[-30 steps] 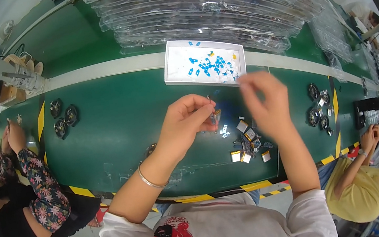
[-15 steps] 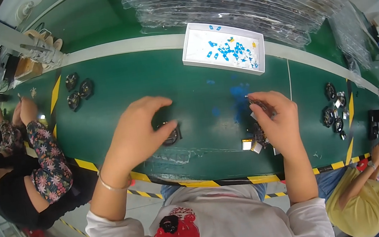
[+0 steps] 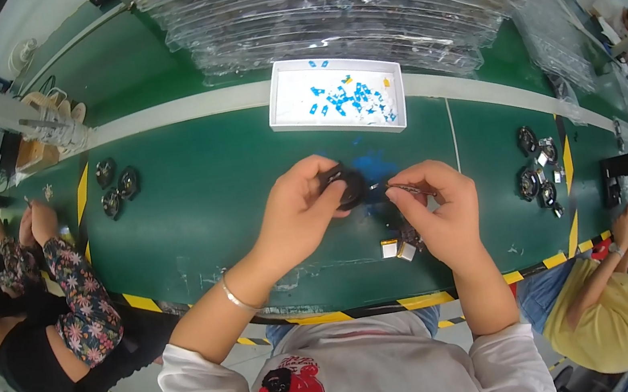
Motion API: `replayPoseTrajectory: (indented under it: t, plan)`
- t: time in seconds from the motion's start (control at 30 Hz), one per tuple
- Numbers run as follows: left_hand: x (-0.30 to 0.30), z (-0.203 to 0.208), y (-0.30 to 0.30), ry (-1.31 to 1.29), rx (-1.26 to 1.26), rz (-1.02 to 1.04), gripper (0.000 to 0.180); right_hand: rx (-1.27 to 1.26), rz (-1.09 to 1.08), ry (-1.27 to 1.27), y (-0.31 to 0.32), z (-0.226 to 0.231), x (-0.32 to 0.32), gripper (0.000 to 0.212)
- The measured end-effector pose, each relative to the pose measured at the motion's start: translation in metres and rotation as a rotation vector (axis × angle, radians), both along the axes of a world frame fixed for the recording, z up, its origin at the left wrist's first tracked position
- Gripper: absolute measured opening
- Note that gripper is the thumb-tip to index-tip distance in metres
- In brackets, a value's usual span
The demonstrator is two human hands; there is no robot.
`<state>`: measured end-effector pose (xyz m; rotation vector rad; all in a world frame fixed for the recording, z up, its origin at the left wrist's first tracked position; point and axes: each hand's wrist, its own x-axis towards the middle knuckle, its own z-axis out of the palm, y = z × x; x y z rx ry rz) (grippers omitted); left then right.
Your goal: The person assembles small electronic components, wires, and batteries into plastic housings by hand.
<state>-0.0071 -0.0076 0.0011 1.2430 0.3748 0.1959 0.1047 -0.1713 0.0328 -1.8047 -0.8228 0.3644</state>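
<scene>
My left hand (image 3: 303,204) grips a round black case (image 3: 352,188), like a watch body, raised over the green bench. Fingers and thumb close on its left side. Just right of it, my right hand (image 3: 443,205) pinches a slim dark piece (image 3: 414,188), too small to identify. A small pale tip (image 3: 374,186) shows between the case and my right fingertips. Below that hand, partly hidden by it, lie dark parts with small silver and yellow-edged squares (image 3: 390,249).
A white box (image 3: 295,124) of small blue pieces stands beyond my hands. Round black cases lie at left (image 3: 128,181) and right (image 3: 529,183). Clear plastic trays (image 3: 335,10) are stacked at the back. Co-workers sit on both sides, left (image 3: 37,351) and right (image 3: 604,315).
My left hand has picked up the round case from the bench and brought it up and right. The right hand has shifted slightly left, so the hands are closer together. The view has shifted a little.
</scene>
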Motion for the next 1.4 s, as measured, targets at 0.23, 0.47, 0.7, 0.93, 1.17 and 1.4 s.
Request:
replayPoseTrajectory:
  t: [0.23,0.47,0.7,0.93,1.17,1.4]
  plan:
    - [0.025,0.002,-0.029,-0.113,-0.011,0.061,0.028,0.202,-0.109,-0.376,0.01,-0.005,0.004,0.014]
    - [0.022,-0.01,-0.035,-0.184,0.204,0.136,0.027,0.109,-0.104,-0.458,0.019,-0.007,-0.004,0.015]
    - [0.013,-0.001,-0.034,-0.137,0.34,0.093,0.03,0.105,-0.071,-0.546,0.022,-0.01,-0.005,0.016]
    - [0.012,-0.001,-0.034,-0.132,0.356,0.09,0.029,0.096,-0.057,-0.563,0.021,-0.01,-0.006,0.017]
    - [0.011,-0.001,-0.03,-0.17,0.272,0.04,0.026,0.075,-0.057,-0.521,0.019,-0.007,-0.008,0.016]
    - [0.012,-0.001,-0.029,-0.163,0.334,0.048,0.026,0.031,-0.006,-0.502,0.018,-0.008,-0.007,0.015]
